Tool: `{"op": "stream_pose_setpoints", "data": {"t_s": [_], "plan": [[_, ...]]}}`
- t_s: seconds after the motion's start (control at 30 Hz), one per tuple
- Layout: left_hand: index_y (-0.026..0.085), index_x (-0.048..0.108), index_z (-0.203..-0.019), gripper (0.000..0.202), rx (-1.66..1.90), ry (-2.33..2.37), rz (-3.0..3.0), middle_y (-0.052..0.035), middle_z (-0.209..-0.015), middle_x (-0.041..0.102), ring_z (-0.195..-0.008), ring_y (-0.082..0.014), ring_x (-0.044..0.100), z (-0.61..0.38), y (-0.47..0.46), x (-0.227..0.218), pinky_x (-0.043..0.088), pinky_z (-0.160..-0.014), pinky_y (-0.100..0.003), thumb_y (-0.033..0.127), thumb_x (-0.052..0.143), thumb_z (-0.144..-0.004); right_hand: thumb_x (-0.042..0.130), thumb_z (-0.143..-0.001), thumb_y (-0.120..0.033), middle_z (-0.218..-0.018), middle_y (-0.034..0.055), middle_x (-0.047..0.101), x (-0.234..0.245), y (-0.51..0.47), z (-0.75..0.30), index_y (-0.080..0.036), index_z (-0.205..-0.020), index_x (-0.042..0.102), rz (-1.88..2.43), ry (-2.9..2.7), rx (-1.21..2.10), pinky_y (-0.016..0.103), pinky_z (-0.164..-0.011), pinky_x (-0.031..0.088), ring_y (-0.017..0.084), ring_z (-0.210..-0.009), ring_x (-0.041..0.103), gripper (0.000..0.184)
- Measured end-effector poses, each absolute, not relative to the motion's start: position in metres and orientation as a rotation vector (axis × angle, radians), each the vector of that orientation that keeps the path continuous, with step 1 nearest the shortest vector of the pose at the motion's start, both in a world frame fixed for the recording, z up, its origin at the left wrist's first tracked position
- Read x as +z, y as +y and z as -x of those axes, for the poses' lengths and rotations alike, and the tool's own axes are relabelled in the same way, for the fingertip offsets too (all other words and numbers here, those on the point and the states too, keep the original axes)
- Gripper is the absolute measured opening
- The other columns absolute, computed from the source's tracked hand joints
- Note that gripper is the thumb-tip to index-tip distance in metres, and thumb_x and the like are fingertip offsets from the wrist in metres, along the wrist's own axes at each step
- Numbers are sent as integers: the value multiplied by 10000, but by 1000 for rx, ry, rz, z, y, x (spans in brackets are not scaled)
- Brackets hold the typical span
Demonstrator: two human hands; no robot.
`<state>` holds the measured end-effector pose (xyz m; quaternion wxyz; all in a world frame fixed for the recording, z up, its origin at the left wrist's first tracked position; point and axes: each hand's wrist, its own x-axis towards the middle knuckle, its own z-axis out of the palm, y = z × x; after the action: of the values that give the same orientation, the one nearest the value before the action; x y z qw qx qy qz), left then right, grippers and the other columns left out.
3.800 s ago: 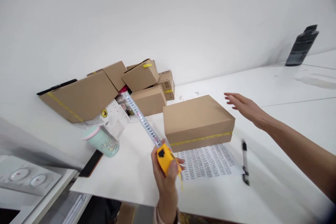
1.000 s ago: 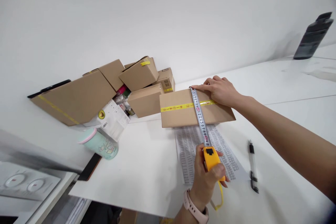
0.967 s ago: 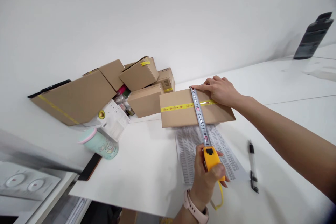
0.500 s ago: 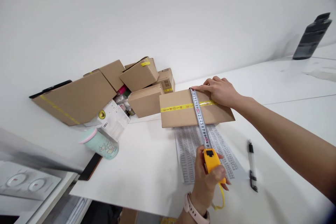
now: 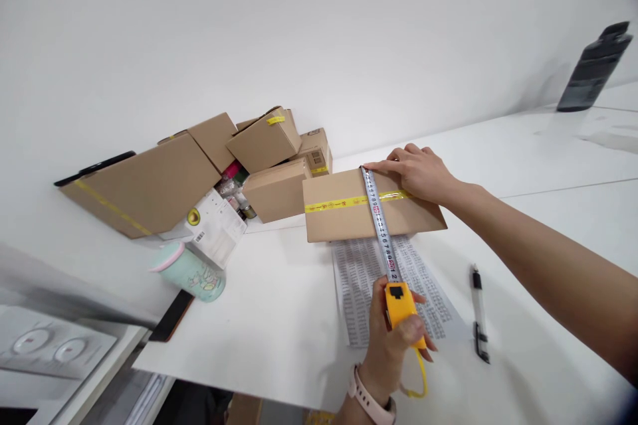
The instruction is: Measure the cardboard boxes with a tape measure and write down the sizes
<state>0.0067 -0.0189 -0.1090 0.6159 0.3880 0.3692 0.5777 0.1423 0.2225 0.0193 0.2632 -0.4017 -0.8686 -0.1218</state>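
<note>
A cardboard box (image 5: pixel 339 222) with yellow printed tape along its top lies in front of me, over part of a printed sheet (image 5: pixel 359 292). My left hand (image 5: pixel 391 339) is closed around a yellow tape measure (image 5: pixel 400 305) near the table's front. Its metal blade (image 5: pixel 381 232) stretches across the box top to the far edge. There my right hand (image 5: pixel 419 171) rests on the box, the index finger pressing the blade's end and the other fingers bent at the far edge. Their tips are partly hidden.
Several cardboard boxes (image 5: pixel 276 189) are piled at the back left, beside a white carton (image 5: pixel 219 229). A mint tumbler (image 5: pixel 192 275) leans near the left edge. To the right lies a pen (image 5: pixel 478 312); a dark bottle (image 5: pixel 593 70) stands far right on the white table (image 5: pixel 269 325).
My left hand and the tape measure's case have shifted very slightly left and down. The right hand and the box keep their places.
</note>
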Motion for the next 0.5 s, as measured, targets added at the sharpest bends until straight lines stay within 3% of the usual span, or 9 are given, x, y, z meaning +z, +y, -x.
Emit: {"op": "stream_pose_setpoints", "data": {"t_s": [0.3,0.43,0.5], "plan": [[273,432,-1259,712,1359,726,-830,-80,-1082,638,-521,-107,629,11,-40,-88,443,-390,-178,561,776,-707,303,-976,-190,-1048,116,673,15,214,-140,-346,-1431,553,1099,-2264,-356,413,-741,312,292,-899,481,542],[297,448,-1279,729,1458,710,-915,-87,-1115,638,-544,-113,638,26,-67,-81,445,-375,-171,597,783,-705,293,-969,-183,-1105,142,669,15,201,-138,-252,-1332,608,1134,-2224,-379,434,-792,321,318,-972,472,485],[282,504,-1224,730,1461,750,-952,-72,-1023,670,-510,-111,624,37,-81,-72,443,-375,-174,652,797,-668,301,-959,-163,-1142,143,662,11,185,-139,-244,-1305,616,1122,-2222,-421,444,-830,324,323,-995,472,474]]}}
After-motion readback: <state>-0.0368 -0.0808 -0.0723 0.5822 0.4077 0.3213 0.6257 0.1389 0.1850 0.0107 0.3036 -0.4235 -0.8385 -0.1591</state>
